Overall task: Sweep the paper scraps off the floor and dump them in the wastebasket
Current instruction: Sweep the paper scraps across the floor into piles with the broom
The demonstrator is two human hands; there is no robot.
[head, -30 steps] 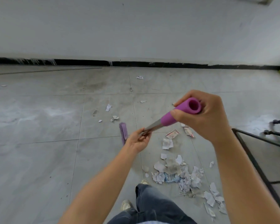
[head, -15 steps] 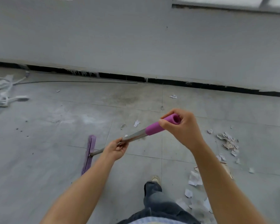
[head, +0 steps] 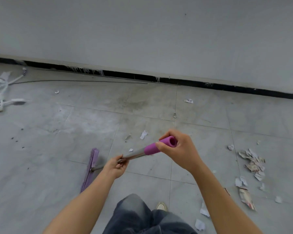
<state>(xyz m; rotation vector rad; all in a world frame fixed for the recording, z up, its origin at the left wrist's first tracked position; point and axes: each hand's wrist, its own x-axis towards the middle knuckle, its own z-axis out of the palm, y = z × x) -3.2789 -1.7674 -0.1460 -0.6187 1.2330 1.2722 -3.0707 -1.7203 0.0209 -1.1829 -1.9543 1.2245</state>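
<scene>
Right grip point(head: 180, 150) clenched on broom point(head: 134, 155) handle end, left grip point(head: 115, 168) wrapping its shaft

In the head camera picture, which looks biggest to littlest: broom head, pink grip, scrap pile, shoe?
1. scrap pile
2. broom head and pink grip look about alike; the grip is nearer the camera
3. shoe

We find ourselves in a bare indoor room that looks more like a utility or work space than a lived-in home. A plain pale wall point(head: 142, 31) meets a black skirting band point(head: 210, 84) streaked with white paint drips point(head: 85, 70). The floor point(head: 41, 166) is large grey tiles, dusty and smudged, with loose white cables point(head: 0, 85) and torn paper scraps point(head: 253, 162) lying on it.
</scene>
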